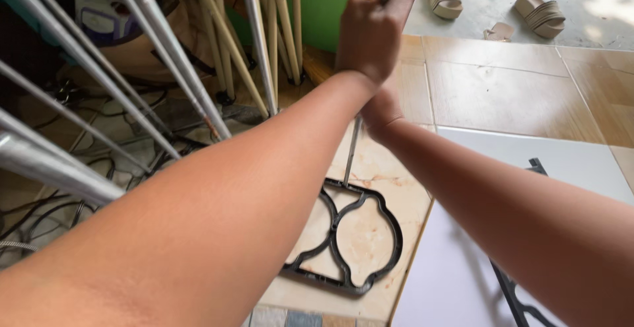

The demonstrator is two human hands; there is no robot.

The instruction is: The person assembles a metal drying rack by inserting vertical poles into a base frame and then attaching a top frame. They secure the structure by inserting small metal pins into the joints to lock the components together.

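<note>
Left hand [370,33] clenched on thin metal rod [351,152] near top. Right hand [381,110] lower on same rod, mostly hidden behind left wrist; grip unclear. Rod upright, foot meeting black ornamental frame [347,238] flat on tile floor [508,96]. Leaning pipes [165,56] left.

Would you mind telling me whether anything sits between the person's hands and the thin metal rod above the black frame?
Nothing visible does. The left hand is already closed around the thin metal rod, and the right hand sits at it lower down, mostly hidden behind the left wrist. The rod runs down to the black ornamental frame on the floor tiles.
</note>
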